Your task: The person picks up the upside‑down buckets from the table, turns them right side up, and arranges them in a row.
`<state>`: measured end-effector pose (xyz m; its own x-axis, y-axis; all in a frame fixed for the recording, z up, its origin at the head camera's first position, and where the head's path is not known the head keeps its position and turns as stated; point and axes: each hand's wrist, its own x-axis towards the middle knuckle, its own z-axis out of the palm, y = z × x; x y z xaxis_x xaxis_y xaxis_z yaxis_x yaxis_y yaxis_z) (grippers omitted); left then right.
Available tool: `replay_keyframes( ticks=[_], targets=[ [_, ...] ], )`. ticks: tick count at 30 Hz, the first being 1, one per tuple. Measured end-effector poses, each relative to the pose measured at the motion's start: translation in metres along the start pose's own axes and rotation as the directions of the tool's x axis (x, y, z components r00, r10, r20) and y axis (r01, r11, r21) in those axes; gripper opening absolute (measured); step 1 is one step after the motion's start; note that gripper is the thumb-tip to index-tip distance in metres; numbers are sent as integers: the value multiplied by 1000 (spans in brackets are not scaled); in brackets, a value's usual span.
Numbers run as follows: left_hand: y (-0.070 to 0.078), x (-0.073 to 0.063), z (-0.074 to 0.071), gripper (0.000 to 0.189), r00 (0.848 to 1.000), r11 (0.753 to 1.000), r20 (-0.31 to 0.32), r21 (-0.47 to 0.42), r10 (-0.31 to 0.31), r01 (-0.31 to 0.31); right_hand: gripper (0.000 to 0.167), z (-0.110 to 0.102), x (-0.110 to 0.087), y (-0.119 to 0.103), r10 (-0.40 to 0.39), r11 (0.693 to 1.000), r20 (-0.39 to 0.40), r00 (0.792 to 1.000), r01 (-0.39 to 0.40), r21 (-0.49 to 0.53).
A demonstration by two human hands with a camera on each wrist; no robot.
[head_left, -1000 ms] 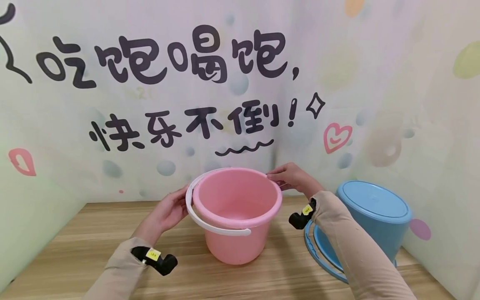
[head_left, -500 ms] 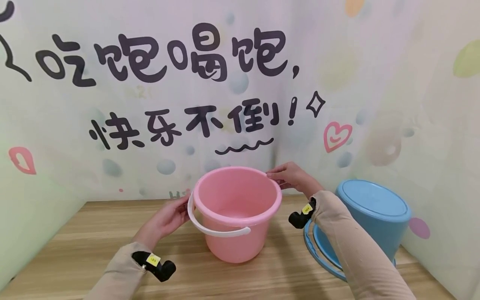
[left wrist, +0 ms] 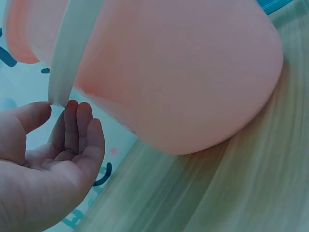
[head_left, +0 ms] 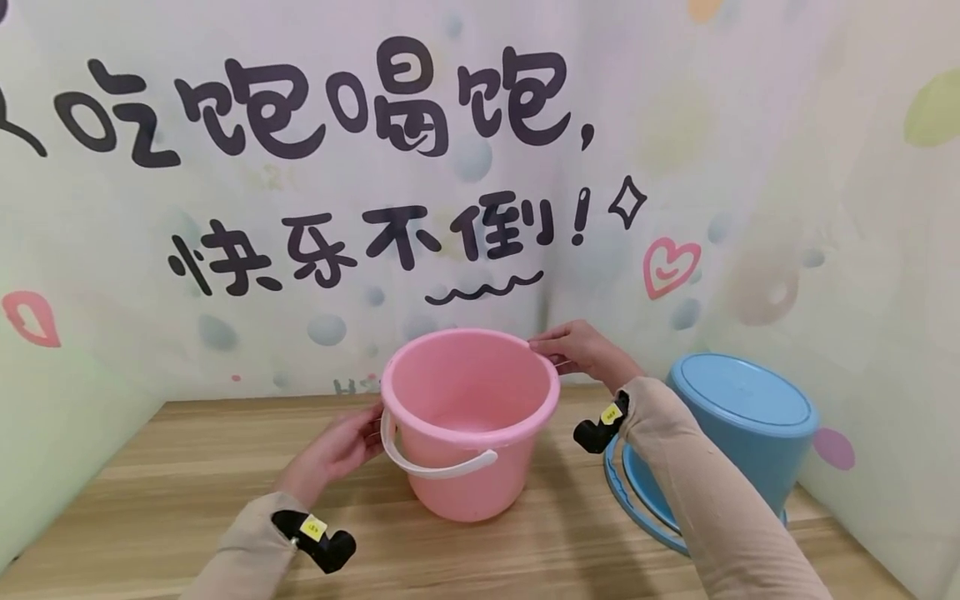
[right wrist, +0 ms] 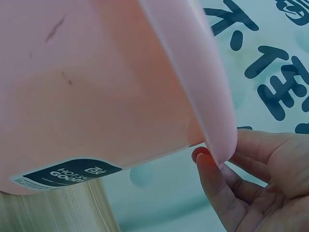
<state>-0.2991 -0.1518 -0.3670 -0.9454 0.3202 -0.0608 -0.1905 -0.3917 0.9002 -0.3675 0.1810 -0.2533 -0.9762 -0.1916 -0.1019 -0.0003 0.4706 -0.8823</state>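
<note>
A pink bucket (head_left: 468, 496) stands upright on the wooden table, and no contents show inside it. Its white handle (head_left: 442, 472) hangs low over the front left of the outer wall. My left hand (head_left: 341, 450) is at the bucket's left side; in the left wrist view its thumb and fingertips pinch the white handle (left wrist: 72, 48). On the far right side, my right hand (head_left: 588, 350) grips the bucket's rim. The right wrist view has the rim (right wrist: 203, 92) between thumb and fingers, with a dark label (right wrist: 67, 174) on the wall.
A blue bucket (head_left: 742, 450) stands upside down at the right, partly behind my right forearm. Its blue handle (head_left: 630, 500) lies on the table (head_left: 150, 500). Behind the table hangs a printed cloth (head_left: 600, 100) with large dark characters.
The white handle has swung down from near the rim's left side to lower on the bucket's front left. My left hand has lowered slightly with it; my right hand keeps hold of the rim.
</note>
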Motion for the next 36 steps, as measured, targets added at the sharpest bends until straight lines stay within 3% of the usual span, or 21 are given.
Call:
replay_keyframes(
  ticks=[11,18,24,31,36],
  targets=[
    [-8,2,1,36,999,1000,-45,24,8,-7,33,2,1,1,-3,1000,10,1000,3,31],
    [-6,-2,-4,24,999,994,-1,103,49,-48,32,-4,-2,6,-34,999,20,999,34,8],
    [-2,-12,-5,30,999,979,20,200,43,-47,34,-16,-14,15,-66,998,47,997,66,-9],
    [1,-26,-5,26,995,972,96,226,36,-57,38,-27,-38,19,-61,998,61,996,62,-25],
    [-6,-43,-5,15,987,979,158,200,-3,-29,40,-32,-59,31,-75,995,76,994,80,-59]
  ],
)
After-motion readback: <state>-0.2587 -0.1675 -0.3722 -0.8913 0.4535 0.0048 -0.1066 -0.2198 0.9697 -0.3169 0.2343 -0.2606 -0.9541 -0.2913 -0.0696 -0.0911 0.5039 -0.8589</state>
